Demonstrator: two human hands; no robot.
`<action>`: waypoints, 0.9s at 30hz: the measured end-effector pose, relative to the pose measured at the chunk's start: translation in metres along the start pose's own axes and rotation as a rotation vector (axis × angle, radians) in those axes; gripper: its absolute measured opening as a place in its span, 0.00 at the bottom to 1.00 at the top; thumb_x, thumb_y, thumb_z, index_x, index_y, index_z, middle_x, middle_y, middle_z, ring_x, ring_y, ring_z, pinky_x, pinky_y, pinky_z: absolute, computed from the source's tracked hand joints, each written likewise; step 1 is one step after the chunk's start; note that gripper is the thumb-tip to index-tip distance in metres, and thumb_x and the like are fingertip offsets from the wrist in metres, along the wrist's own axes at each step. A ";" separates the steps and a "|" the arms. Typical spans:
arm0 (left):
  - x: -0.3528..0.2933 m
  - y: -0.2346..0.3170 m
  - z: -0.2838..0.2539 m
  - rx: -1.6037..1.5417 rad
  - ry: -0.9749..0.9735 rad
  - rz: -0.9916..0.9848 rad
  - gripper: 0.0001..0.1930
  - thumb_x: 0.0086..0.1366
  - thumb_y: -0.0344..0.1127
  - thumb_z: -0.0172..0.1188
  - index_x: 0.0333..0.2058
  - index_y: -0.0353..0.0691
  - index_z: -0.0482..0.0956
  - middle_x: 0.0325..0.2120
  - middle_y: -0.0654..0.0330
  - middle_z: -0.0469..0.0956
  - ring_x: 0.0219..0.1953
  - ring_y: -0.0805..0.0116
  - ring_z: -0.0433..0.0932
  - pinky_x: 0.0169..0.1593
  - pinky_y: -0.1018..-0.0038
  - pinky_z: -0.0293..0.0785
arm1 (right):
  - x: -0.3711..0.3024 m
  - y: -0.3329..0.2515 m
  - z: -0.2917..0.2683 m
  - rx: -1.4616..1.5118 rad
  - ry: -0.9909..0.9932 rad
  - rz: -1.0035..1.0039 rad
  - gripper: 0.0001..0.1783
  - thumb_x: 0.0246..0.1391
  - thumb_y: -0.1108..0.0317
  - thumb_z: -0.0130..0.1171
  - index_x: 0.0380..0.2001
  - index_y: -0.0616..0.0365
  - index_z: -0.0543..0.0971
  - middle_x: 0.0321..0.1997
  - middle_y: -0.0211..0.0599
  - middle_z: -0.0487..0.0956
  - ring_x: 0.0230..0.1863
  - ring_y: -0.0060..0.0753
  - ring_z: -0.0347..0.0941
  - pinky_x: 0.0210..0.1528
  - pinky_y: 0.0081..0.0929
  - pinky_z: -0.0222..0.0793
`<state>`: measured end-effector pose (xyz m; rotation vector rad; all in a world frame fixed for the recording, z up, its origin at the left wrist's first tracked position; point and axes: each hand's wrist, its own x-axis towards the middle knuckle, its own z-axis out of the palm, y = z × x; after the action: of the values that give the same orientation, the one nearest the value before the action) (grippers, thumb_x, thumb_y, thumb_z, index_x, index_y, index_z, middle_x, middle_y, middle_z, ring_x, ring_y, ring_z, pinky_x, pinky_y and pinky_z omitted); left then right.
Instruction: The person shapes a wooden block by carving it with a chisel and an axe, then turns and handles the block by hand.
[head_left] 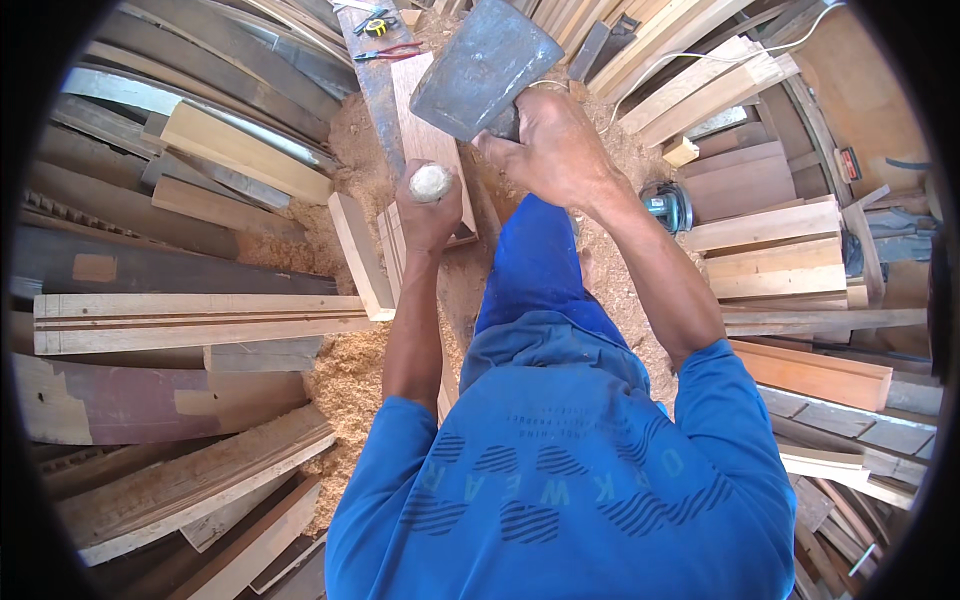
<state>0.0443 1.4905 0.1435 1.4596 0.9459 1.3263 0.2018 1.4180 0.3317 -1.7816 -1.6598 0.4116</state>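
My right hand (565, 150) is wrapped round the short visible part of a mallet's handle. The mallet's big, dark, scuffed block head (485, 70) is raised at the top middle. My left hand (430, 210) is closed round an upright chisel, and only the pale, battered round end of its handle (431, 183) shows above the fist. The chisel's blade is hidden beneath the hand. Under and beyond my left hand lies a long wooden piece (418, 125), partly covered by the mallet head. My blue-clad leg (530, 260) stretches forward beside it.
Red-handled pliers (390, 51) and a yellow tape measure (376, 28) lie on a narrow board at the top. A teal power tool (667, 207) sits on the sawdust at right. Stacked boards (200, 325) line both sides. A short light offcut (360, 255) stands by my left forearm.
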 end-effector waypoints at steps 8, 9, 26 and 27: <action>-0.004 0.005 0.005 0.049 -0.024 0.094 0.09 0.58 0.31 0.69 0.32 0.36 0.77 0.25 0.59 0.80 0.29 0.74 0.80 0.35 0.73 0.75 | -0.009 0.021 0.032 -0.374 -0.253 0.066 0.17 0.51 0.60 0.65 0.34 0.67 0.80 0.31 0.60 0.81 0.35 0.63 0.79 0.40 0.50 0.75; -0.008 0.002 0.002 0.049 -0.023 0.096 0.09 0.58 0.31 0.69 0.32 0.36 0.77 0.25 0.59 0.80 0.29 0.74 0.80 0.35 0.73 0.75 | -0.012 0.032 0.039 -0.416 -0.267 0.029 0.18 0.51 0.59 0.65 0.32 0.67 0.80 0.33 0.63 0.80 0.34 0.65 0.78 0.39 0.50 0.75; -0.100 0.087 0.085 0.207 -0.592 0.840 0.22 0.41 0.33 0.75 0.39 0.49 0.81 0.54 0.50 0.72 0.55 0.52 0.69 0.58 0.56 0.64 | -0.105 0.116 0.063 1.033 -0.148 0.753 0.14 0.55 0.66 0.65 0.43 0.60 0.78 0.43 0.33 0.79 0.38 0.28 0.79 0.36 0.23 0.77; -0.098 0.092 0.082 0.237 -0.669 0.823 0.26 0.42 0.33 0.75 0.43 0.51 0.80 0.59 0.49 0.68 0.58 0.50 0.67 0.59 0.55 0.62 | -0.111 0.136 0.060 1.037 -0.141 0.753 0.14 0.55 0.66 0.65 0.43 0.60 0.78 0.43 0.33 0.79 0.38 0.28 0.79 0.36 0.23 0.77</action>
<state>0.1098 1.3607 0.2044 2.4138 0.0308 1.1209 0.2516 1.3287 0.1768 -1.4470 -0.5180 1.4371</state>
